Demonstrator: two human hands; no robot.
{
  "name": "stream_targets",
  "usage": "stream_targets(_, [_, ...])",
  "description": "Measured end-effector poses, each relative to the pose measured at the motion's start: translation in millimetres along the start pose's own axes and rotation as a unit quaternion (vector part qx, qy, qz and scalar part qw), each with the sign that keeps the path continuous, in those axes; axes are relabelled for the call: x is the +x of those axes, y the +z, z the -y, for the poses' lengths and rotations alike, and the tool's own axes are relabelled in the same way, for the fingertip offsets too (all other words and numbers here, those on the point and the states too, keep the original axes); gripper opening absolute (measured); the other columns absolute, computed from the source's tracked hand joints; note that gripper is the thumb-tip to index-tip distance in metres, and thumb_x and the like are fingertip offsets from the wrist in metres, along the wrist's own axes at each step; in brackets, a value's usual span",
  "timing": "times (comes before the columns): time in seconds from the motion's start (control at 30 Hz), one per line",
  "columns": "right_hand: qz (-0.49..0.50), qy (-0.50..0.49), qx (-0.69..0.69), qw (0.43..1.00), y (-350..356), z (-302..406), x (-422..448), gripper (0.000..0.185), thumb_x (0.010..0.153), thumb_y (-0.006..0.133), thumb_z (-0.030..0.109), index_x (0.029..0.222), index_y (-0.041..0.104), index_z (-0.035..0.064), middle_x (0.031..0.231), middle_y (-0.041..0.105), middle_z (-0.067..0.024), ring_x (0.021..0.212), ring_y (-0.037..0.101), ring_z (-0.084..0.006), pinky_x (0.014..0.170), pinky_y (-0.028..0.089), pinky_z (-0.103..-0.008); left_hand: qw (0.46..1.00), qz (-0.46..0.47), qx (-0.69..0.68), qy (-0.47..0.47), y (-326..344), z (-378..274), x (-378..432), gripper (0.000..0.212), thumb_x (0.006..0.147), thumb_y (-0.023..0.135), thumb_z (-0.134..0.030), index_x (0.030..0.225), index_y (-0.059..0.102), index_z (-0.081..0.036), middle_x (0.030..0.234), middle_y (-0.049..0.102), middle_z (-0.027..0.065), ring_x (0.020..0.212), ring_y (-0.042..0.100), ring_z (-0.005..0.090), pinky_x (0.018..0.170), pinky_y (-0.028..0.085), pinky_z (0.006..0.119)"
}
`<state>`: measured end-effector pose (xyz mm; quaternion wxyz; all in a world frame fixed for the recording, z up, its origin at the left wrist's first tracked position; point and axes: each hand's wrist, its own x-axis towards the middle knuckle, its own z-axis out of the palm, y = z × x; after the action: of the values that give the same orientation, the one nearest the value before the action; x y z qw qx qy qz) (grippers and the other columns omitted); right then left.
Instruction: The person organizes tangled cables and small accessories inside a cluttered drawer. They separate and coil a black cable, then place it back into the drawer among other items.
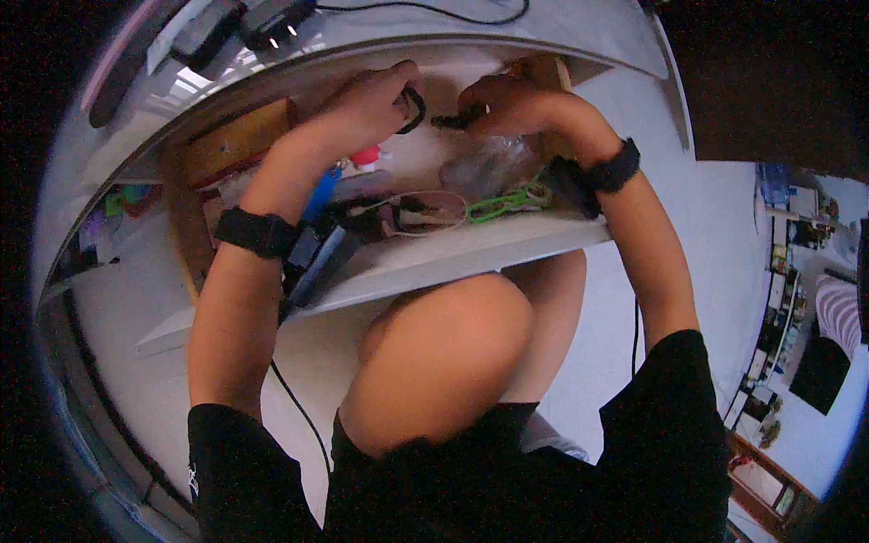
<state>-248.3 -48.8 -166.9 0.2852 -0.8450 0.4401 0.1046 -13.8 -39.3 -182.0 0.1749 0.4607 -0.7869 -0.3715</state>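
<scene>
Over the back of an open drawer [434,261], my left hand [370,98] grips a black, cord-like loop [419,112]. To its right, my right hand [509,105] holds a dark, slim piece [451,122] whose end points towards the loop. Blur hides what either piece is and whether they belong together. Below my right hand lies a clear plastic bag [485,163]. A red-and-white object [366,156] sits just under my left hand. Nearer the drawer front are a pale cable [431,193] and a bundled green cord [509,203].
A wooden box [241,142] stands at the drawer's left. Blue and dark items [322,193] fill its front left corner. Black power adapters [275,20] and a black cable [434,10] lie on the tabletop [584,27] above. My bare knee [461,339] is close to the drawer front.
</scene>
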Motion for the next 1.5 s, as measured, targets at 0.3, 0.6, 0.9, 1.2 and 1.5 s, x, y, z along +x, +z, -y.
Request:
stream_targets(0.3, [-0.04,0.023,0.32,0.946,-13.5,15.6,7.5,0.025,0.091,0.049,0.025,0.104,0.055,0.005,0.076,0.058,-0.0037,0.066,0.054,-0.0105,0.057,0.043,-0.0249,0.945,0.013,-0.317,-0.084,0.7,-9.5,20.0,0.027,0.082,0.056,-0.004,0.108,0.055,0.005,0.093,0.063,0.0118,0.073,0.063,0.0184,0.061,0.055,0.029])
stream_targets(0.6, [0.012,-0.01,0.548,0.836,-12.7,29.4,3.2,0.027,0.094,0.049,0.03,0.101,0.054,0.0048,0.084,0.063,-0.0081,0.066,0.061,-0.015,0.054,0.048,-0.024,0.884,0.001,-0.46,-0.086,-7.8,-30.9,-4.0,0.022,0.089,0.05,-0.008,0.109,0.056,0.001,0.096,0.06,0.009,0.081,0.06,0.0188,0.072,0.054,0.033])
stream_targets(0.9, [0.01,-0.037,0.476,0.879,-7.1,14.1,12.6,0.027,0.093,0.049,0.025,0.105,0.055,0.0009,0.089,0.062,-0.01,0.072,0.064,-0.0182,0.065,0.054,-0.0274,0.819,0.06,-0.557,-0.128,7.5,-8.1,10.7,0.03,0.093,0.053,-0.027,0.116,0.053,-0.008,0.105,0.06,0.0051,0.086,0.056,0.0175,0.076,0.046,0.029])
stream_targets(1.2, [-0.004,-0.104,0.525,0.844,5.6,-25.3,20.5,0.028,0.085,0.055,0.018,0.108,0.06,0.0022,0.101,0.063,-0.0111,0.086,0.065,-0.0202,0.078,0.052,-0.0296,0.86,-0.034,-0.477,-0.176,6.4,-8.0,18.9,0.038,0.096,0.048,-0.035,0.123,0.051,-0.008,0.114,0.06,0.0062,0.101,0.058,0.0186,0.093,0.047,0.034])
stream_targets(1.5, [-0.063,-0.12,0.127,0.983,72.8,-88.5,7.2,0.027,0.068,0.063,0.011,0.094,0.064,0.0063,0.097,0.064,-0.0083,0.093,0.059,-0.021,0.079,0.047,-0.0327,0.875,-0.039,-0.47,-0.105,-0.9,-5.7,18.0,0.037,0.095,0.05,-0.034,0.121,0.052,-0.008,0.111,0.061,0.0077,0.098,0.06,0.0191,0.089,0.05,0.035])
